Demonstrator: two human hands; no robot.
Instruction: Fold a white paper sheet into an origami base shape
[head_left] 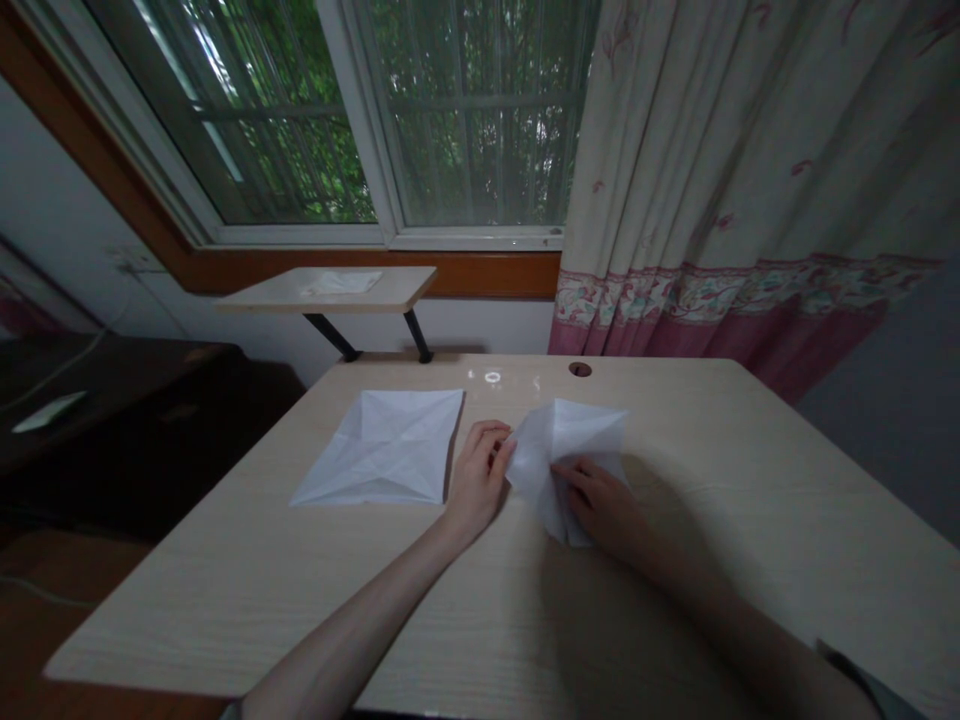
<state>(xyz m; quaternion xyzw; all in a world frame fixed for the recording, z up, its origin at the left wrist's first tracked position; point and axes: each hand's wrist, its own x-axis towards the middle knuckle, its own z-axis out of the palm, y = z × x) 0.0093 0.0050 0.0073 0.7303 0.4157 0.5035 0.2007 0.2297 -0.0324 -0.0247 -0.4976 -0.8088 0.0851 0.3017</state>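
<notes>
A white sheet of paper (592, 428), partly folded with an upright crease down its middle, rests on the desk between my hands. My left hand (481, 468) pinches its left corner between thumb and fingers. On the right part of the sheet lies my right hand (596, 500), index finger stretched to the crease and the other fingers curled. Left of my hands, a second square white paper (390, 450) with crossing fold lines lies flat, apart from the one I hold.
The pale wooden desk (420, 620) has a round cable hole (580, 369) near its back edge. At back left stands a small raised shelf (390, 290) with crumpled white paper (343, 283) on it. A curtain (675, 200) hangs beside the window behind.
</notes>
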